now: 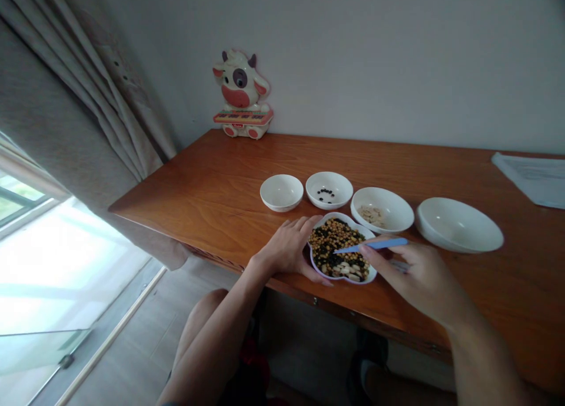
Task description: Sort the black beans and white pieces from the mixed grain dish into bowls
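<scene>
A mixed-bean bowl (310,254) with a white-lilac, scalloped rim sits near the table's front edge. Yellow beans, small black beans and larger pale seeds fill it. My left hand (289,247) grips its left side, thumb low at the front and fingers behind the rim. In my right hand (417,276) is a pair of blue tweezers (375,245), pinched between thumb and fingers. The tweezers' tip points left, over the dark beans at the middle of the bowl. Whether the tip has hold of a bean is too small to tell.
Behind stand a white bowl (281,201), another with several black beans (329,199), and one with pale seeds (388,223). A larger white bowl (459,241) is at the right. A cow toy keyboard (242,97) stands by the wall; papers (536,179) lie far right.
</scene>
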`<state>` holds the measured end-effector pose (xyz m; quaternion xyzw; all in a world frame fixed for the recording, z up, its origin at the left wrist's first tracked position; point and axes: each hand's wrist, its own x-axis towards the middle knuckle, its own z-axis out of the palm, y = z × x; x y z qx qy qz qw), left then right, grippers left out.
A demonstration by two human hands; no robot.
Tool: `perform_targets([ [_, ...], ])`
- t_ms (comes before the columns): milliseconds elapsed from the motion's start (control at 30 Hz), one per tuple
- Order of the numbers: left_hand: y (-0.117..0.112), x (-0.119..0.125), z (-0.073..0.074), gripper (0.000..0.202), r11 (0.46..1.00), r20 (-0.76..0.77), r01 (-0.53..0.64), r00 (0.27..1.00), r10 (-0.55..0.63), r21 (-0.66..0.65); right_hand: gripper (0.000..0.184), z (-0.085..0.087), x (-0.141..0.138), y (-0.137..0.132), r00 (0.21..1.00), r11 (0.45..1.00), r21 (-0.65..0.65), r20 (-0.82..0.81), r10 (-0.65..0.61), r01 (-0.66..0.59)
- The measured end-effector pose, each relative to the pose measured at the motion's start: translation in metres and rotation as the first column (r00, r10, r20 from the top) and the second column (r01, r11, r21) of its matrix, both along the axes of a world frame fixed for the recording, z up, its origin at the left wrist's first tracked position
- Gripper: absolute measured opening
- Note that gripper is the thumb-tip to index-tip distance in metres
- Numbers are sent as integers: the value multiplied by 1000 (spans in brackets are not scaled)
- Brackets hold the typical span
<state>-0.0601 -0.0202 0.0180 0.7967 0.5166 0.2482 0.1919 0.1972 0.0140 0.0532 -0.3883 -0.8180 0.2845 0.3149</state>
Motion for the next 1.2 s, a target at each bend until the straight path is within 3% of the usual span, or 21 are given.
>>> perform_targets([
  [167, -1, 0, 1, 127, 1000, 7, 2, 1000, -2, -10, 18, -5, -1, -10, 996, 995, 45, 0, 95, -95],
  [400, 1, -1, 2, 123, 1000, -9, 12, 1000, -12, -14, 19, -5, 0, -8, 991, 988, -77, -2, 134, -134],
  [600, 0, 0, 2, 127, 1000, -36, -13, 999, 12, -22, 18, -4, -2, -4, 981, 976, -110, 33, 192, -187],
  [833, 0, 0, 2, 127, 1000, -22, -11, 1000, 10, -22, 14, -3, -6, -5, 977, 979, 33, 78, 198, -201],
  [1000, 1, 0, 3, 125, 1000, -14, 0, 1000, 0, -22, 15, -7, -9, -7, 983, 985, 17, 70, 170, -172],
  [1200, 0, 0, 2, 124, 1000, -17, -1, 1000, 1, -10, 14, -7, -10, -8, 977, 977, 95, 111, 179, -190],
])
